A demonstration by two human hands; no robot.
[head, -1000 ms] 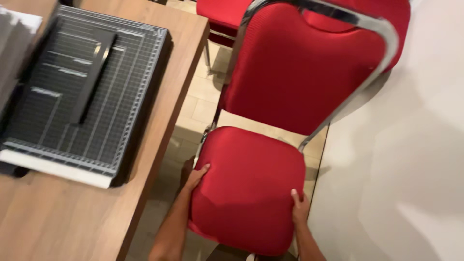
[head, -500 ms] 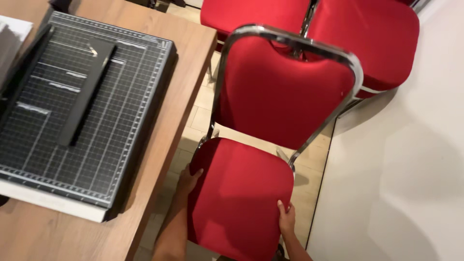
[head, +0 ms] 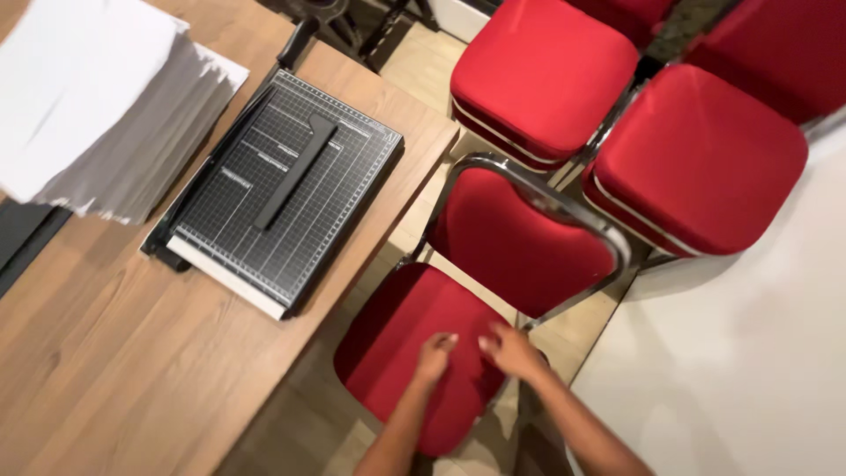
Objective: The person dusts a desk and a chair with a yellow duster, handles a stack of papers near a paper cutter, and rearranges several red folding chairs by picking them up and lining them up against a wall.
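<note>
Table: a long wooden table [head: 106,353] fills the left side; it carries three things, namely one paper stack, one cutter and one dark flat object.
Chairs: at least four red padded chairs with chrome frames are in view. Three of them [head: 696,154] stand close together at the top right; one more shows only as a red corner at the top edge.
Near chair: the fourth chair [head: 520,238] stands just beside the table edge, its backrest toward the other chairs and its seat [head: 388,344] toward the person.
Paper stack: one thick pile of white sheets [head: 97,106] lies at the top left of the table, partly blurred.
Cutter: one black paper cutter [head: 286,189] with a grid board lies flat, touching the paper pile on its left side.
Dark object: one flat dark thing [head: 26,234] at the left edge; I cannot tell what it is.
Left hand: the left hand [head: 434,357] rests flat on the seat, fingers loose, gripping nothing.
Right hand: the right hand [head: 511,351] lies on the seat's right rear part, just beside the left hand, fingers spread and holding nothing.
</note>
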